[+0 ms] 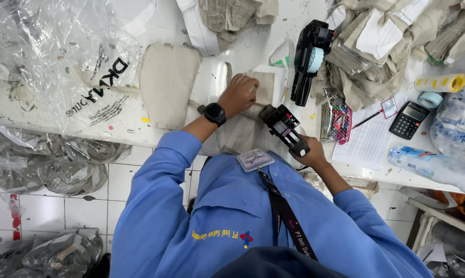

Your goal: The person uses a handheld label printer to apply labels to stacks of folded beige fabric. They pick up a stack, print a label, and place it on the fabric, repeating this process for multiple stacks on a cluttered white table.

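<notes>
Right hand (309, 153) grips label gun (284, 126) mid-frame, left hand (238, 94) flat, fingers spread on fabric piece (266, 87); gun could slip, mislabel.

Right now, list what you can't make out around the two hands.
- Head view: the fabric piece is partly hidden under the left hand.
- The label gun: its grip is hidden inside the right hand.
- Whether its nose touches the fabric: too small to tell.
- The bottle is cut off at the right edge.
</notes>
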